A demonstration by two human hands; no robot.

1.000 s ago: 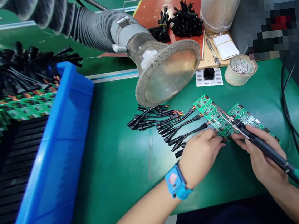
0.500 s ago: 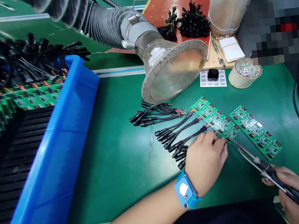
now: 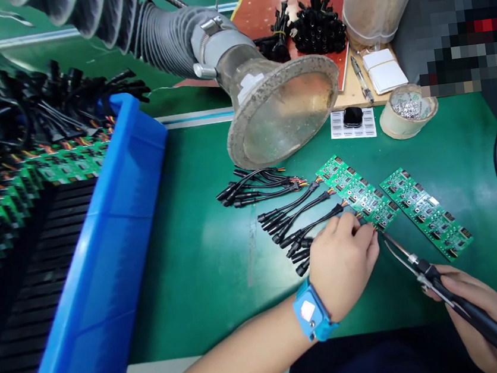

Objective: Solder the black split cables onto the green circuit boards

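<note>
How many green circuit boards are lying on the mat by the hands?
2. One green circuit board lies at the fingertips of the left hand, beside the black cable leads; the other green circuit board lies to its right, apart from it.

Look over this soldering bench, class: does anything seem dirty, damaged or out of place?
The clear extractor funnel stands out: its rim is crusted with grey grime and its inside looks dusty, unlike the neat circuit boards.
</note>
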